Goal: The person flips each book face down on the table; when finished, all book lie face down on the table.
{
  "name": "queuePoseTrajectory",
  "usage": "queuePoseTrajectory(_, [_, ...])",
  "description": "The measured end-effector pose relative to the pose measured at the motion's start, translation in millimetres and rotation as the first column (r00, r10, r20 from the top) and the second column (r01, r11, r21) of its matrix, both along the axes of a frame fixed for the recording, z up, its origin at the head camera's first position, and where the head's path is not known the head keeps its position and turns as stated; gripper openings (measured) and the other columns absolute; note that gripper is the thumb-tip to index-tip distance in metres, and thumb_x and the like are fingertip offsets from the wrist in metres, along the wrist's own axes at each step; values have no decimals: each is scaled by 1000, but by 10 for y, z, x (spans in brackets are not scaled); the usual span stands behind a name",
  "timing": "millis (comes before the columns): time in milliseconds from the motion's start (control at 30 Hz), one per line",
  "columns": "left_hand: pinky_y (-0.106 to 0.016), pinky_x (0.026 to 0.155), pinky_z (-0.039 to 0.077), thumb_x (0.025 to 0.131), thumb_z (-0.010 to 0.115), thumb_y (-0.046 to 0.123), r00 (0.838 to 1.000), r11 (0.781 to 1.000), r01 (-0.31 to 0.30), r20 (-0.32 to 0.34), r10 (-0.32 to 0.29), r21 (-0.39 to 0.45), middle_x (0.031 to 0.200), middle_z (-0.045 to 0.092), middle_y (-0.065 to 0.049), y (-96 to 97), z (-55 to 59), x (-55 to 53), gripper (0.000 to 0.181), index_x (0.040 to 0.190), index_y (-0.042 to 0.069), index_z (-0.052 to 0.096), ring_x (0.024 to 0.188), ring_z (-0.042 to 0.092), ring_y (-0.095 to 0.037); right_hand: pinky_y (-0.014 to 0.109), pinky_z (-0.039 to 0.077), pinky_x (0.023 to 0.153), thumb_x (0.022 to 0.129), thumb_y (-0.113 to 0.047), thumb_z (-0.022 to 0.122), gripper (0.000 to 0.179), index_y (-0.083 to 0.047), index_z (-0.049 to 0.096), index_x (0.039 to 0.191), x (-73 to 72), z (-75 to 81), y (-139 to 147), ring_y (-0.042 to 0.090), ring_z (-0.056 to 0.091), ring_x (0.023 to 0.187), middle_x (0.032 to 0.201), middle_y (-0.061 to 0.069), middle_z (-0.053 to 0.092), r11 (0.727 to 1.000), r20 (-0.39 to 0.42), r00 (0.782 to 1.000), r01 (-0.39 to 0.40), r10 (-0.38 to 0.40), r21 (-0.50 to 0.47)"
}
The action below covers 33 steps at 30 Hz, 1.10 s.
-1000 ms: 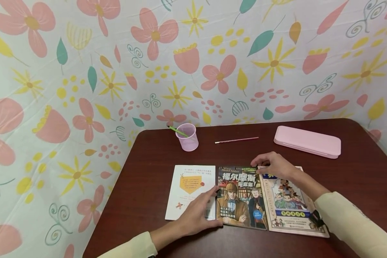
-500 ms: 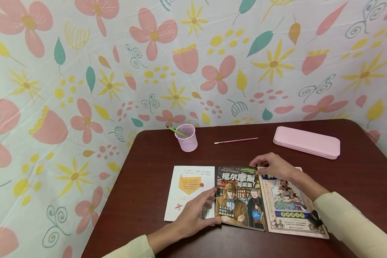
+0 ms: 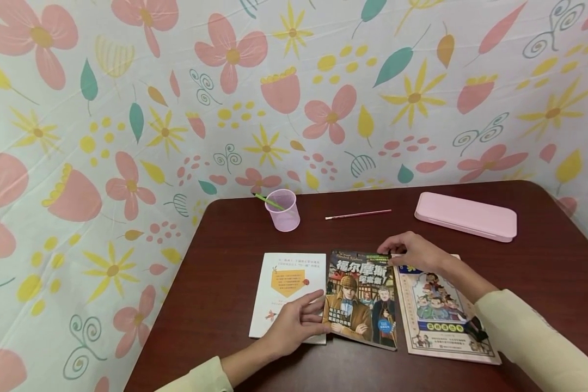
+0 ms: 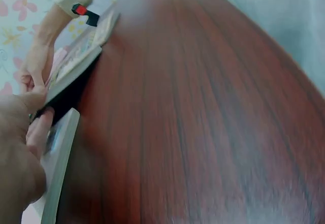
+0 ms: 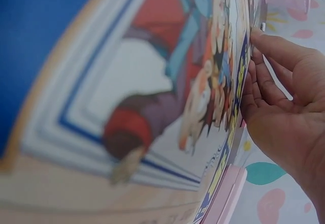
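A detective-story book [image 3: 357,305] with a man in a deerstalker on its cover lies between two others, slightly turned. My left hand [image 3: 294,326] pinches its left edge near the lower corner, and the left wrist view shows that book's edge [image 4: 76,76] tilted up off the table with dark shadow beneath. At its top right corner my right hand [image 3: 414,251] grips with curled fingers; the right wrist view shows this hand [image 5: 289,92] partly behind the books. A white book [image 3: 286,288] lies under my left wrist side. To the right, partly below my right forearm, is a cream cartoon-cover book [image 3: 443,316].
Behind the books stand a pink mesh cup [image 3: 285,215] with a green pen [image 3: 269,201] in it, a thin paintbrush [image 3: 357,214] and a pink pencil case [image 3: 465,215]. The brown table [image 3: 215,256] meets a flower-patterned cloth [image 3: 235,120] at the back.
The detective book has shifted slightly left and its left edge has come up over the white book's side. My left hand has curled more around that edge; my right hand has barely moved.
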<state>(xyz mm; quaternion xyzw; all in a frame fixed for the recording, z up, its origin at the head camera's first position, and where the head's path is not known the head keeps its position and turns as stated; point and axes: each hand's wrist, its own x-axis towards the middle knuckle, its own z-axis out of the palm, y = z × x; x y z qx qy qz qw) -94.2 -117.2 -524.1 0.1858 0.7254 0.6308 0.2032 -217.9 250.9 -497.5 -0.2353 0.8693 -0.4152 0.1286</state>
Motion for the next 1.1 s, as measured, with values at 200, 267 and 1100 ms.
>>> queuePoseTrajectory(200, [-30,94,59,97,76,3,988,999,9,155,-14,36,143,63,-24,65,57,4,69,157,-8,43,114,71,-23,35,56,80,97,-1,75,28,-3,75,125,-10,-12,-1,23,61,96,119,9,73,1000,10,1000,-9,9,10])
queuePoseTrajectory(267, [-31,95,59,97,76,2,982,999,0,190,-10,52,143,64,-22,88,61,5,69,157,-6,44,115,72,-25,34,56,79,97,-1,75,28,-3,75,126,-9,-13,-1,23,61,95,118,9,73,1000,18,1000,-9,9,4])
queuePoseTrajectory(1100, [-37,93,61,95,66,-13,961,981,-93,274,44,168,144,61,-25,186,118,90,74,161,1,35,115,71,-34,33,51,72,98,-6,76,31,2,74,128,-14,96,-38,25,55,92,116,9,69,998,65,997,-51,50,22])
